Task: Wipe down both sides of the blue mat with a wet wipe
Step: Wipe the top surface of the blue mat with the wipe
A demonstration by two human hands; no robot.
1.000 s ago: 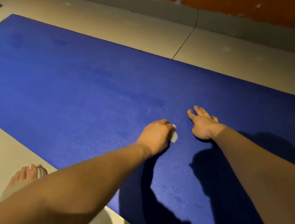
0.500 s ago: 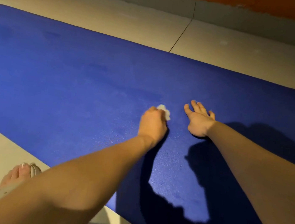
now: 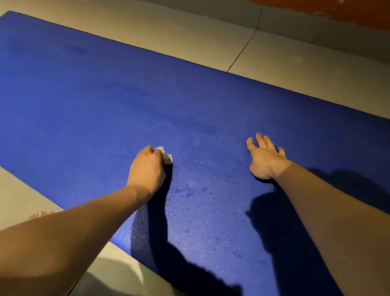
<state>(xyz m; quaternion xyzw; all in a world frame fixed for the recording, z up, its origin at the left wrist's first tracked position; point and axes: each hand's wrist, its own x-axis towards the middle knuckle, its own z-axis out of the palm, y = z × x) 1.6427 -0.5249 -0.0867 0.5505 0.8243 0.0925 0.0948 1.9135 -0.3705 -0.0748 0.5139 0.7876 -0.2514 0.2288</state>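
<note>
— Where is the wet wipe (image 3: pixel 166 157)?
— Bunched under the curled fingers of the left hand (image 3: pixel 147 170). Its white tip pokes out past the knuckles, down on the blue mat (image 3: pixel 83 109).
— And the right hand (image 3: pixel 265 159)?
— Flat on the mat, fingers straight and slightly spread, well apart from the wipe. The mat lies on the tiled floor (image 3: pixel 154 29).

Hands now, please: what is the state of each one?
Left hand: closed, gripping the wet wipe on the blue mat.
Right hand: open, flat on the mat.
</note>
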